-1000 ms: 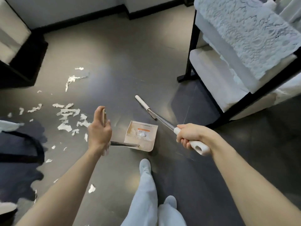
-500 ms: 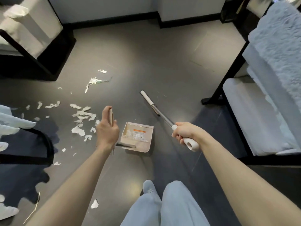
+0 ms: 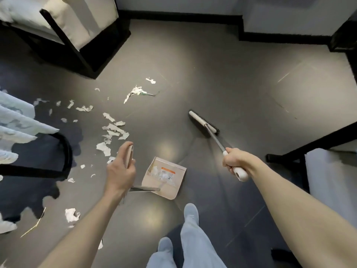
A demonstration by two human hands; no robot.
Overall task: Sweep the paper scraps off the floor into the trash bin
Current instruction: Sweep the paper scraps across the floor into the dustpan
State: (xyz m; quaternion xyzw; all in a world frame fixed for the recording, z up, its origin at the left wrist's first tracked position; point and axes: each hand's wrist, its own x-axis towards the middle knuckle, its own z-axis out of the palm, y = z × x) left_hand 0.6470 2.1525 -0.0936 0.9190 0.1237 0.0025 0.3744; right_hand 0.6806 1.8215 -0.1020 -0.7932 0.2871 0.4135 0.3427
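Note:
White paper scraps (image 3: pixel 113 130) lie scattered over the grey floor at centre left, with a bigger torn piece (image 3: pixel 135 91) farther off. My left hand (image 3: pixel 120 171) grips the beige upright handle of a long-handled dustpan (image 3: pixel 164 177), whose tray sits on the floor just right of the hand and holds a few scraps. My right hand (image 3: pixel 234 161) grips the white end of a broom handle; the broom head (image 3: pixel 202 123), white with dark bristles, rests on the floor ahead, right of the scraps. No trash bin is in view.
A black-framed chair with a pale cushion (image 3: pixel 77 22) stands at the back left. Another black frame with white padding (image 3: pixel 328 171) is at the right. A black curved chair frame (image 3: pixel 63 151) and light cloth (image 3: pixel 17 122) sit at the left. My legs (image 3: pixel 191 238) are below.
The view has swung to the left and tilted, so the scraps now lie more central. The broom head shows its bristles now. Both hands keep their grips.

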